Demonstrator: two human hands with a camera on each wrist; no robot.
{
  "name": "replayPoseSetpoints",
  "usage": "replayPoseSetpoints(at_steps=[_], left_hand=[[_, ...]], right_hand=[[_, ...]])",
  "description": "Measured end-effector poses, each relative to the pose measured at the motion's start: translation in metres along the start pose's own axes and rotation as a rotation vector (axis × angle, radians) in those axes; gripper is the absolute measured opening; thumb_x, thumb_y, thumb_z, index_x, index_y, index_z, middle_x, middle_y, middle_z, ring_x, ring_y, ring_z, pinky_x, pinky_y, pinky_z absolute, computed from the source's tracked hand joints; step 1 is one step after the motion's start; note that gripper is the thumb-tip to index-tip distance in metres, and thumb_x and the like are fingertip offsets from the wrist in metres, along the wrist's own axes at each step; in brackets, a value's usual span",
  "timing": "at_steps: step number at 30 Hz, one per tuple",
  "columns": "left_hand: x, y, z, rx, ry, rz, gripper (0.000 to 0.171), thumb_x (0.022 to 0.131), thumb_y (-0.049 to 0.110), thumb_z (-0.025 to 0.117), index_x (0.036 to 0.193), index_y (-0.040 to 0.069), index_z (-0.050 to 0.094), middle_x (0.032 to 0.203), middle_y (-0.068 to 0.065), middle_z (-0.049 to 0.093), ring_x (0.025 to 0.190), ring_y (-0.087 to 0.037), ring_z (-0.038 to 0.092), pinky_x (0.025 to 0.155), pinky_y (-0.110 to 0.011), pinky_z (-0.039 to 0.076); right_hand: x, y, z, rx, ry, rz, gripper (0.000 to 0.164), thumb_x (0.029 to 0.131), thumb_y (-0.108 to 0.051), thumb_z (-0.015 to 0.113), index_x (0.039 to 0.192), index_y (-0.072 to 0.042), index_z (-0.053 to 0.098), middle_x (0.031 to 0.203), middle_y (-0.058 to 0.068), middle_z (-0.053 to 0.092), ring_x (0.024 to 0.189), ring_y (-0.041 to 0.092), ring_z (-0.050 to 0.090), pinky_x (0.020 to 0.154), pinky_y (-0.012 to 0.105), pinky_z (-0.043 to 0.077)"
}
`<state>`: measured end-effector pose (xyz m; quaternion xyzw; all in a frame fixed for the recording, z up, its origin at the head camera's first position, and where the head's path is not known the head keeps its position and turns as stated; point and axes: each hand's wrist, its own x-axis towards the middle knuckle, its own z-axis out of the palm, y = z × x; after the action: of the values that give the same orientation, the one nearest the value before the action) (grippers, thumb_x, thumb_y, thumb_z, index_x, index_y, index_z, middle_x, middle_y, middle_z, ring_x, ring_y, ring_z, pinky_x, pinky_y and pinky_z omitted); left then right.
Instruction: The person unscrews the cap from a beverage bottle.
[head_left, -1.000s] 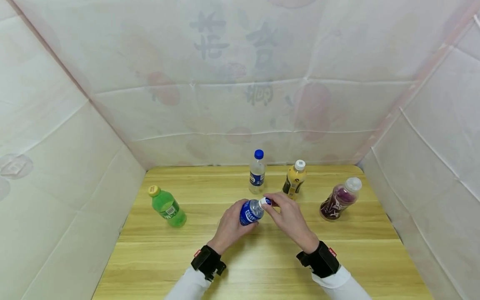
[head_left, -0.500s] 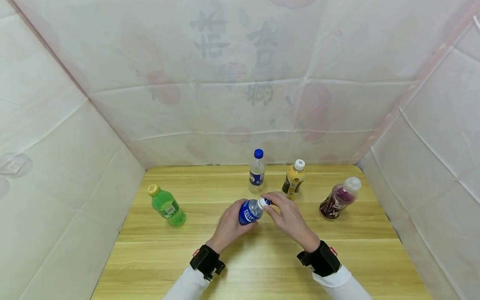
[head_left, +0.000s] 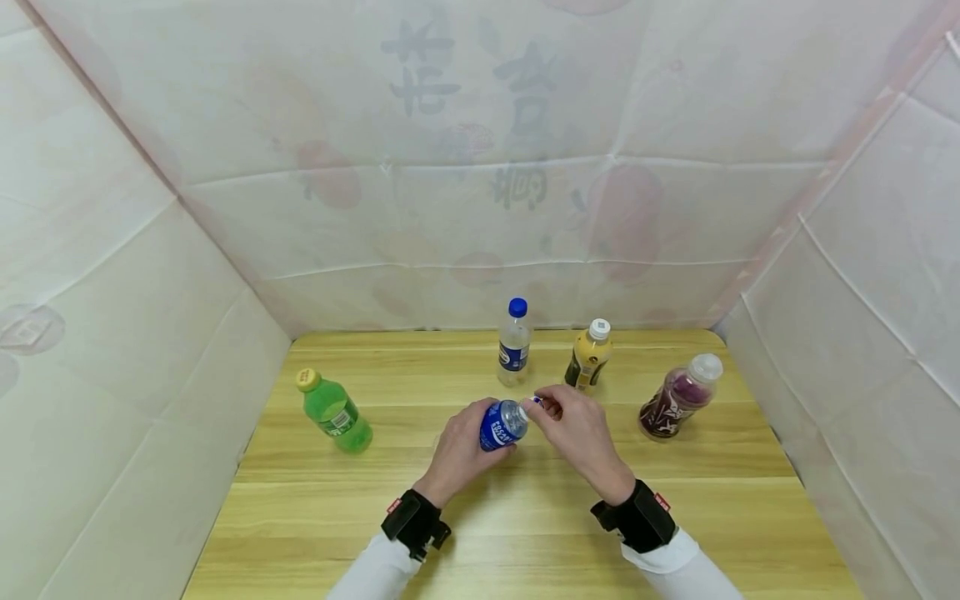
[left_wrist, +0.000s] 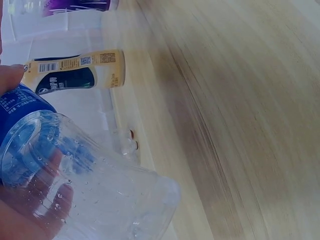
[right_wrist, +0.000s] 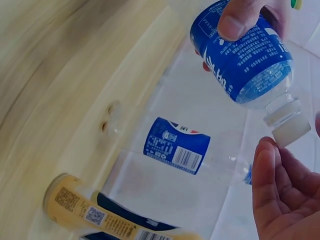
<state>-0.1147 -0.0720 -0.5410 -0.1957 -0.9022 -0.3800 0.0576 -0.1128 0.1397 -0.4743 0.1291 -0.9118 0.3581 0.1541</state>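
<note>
A plastic drink bottle with a blue label (head_left: 501, 425) leans to the right in the head view, its neck towards my right hand. My left hand (head_left: 459, 450) grips it round the label. The lower part of the bottle (left_wrist: 115, 175) is see-through, with drops on its inner wall. With thumb and fingertips, my right hand (head_left: 581, 433) pinches the white cap (right_wrist: 291, 129), which sits at the bottle's neck. Fingers hide most of that cap in the head view.
Behind the hands stand a clear bottle (head_left: 514, 346) with a blue cap and a yellow bottle (head_left: 588, 358). To the right is a purple-and-brown bottle (head_left: 675, 402), to the left a green bottle (head_left: 337, 417). Cloth walls (head_left: 480, 217) enclose the wooden table (head_left: 300, 517).
My right hand's fingers have turned over the cap, hiding more of it, and the wrist has shifted slightly. My left hand and the bottle have stayed nearly in place.
</note>
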Motion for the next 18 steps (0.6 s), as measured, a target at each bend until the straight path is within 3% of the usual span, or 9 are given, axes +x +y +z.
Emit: replayPoseSetpoints(at_steps=[4, 10, 18], left_hand=[[0.0006, 0.0009, -0.0003, 0.003, 0.006, 0.013, 0.075, 0.08, 0.029, 0.091, 0.14, 0.007, 0.052, 0.127, -0.013, 0.066, 0.113, -0.029, 0.066, 0.096, -0.047, 0.056], [0.0005, 0.0005, -0.0007, 0.009, 0.002, 0.006, 0.076, 0.08, 0.029, 0.092, 0.14, 0.007, 0.052, 0.128, -0.013, 0.066, 0.114, -0.03, 0.066, 0.097, -0.048, 0.056], [0.001, -0.0012, -0.0012, 0.005, 0.011, 0.009, 0.074, 0.08, 0.03, 0.092, 0.139, 0.008, 0.053, 0.127, -0.013, 0.066, 0.112, -0.029, 0.066, 0.096, -0.048, 0.056]], right_hand=[[-0.0002, 0.0008, 0.0018, 0.002, -0.004, -0.013, 0.028, 0.092, -0.032, 0.08, 0.102, -0.006, 0.076, 0.08, -0.005, 0.061, 0.069, 0.006, 0.055, 0.059, 0.024, 0.048], [-0.0004, 0.0026, 0.0024, 0.06, -0.043, -0.042, 0.028, 0.091, -0.022, 0.082, 0.11, -0.002, 0.075, 0.089, 0.0, 0.066, 0.077, 0.01, 0.064, 0.065, 0.024, 0.056], [0.0001, 0.0042, -0.0014, 0.13, -0.132, -0.091, 0.031, 0.095, -0.015, 0.076, 0.122, -0.001, 0.07, 0.108, 0.007, 0.069, 0.092, 0.015, 0.065, 0.075, 0.038, 0.06]])
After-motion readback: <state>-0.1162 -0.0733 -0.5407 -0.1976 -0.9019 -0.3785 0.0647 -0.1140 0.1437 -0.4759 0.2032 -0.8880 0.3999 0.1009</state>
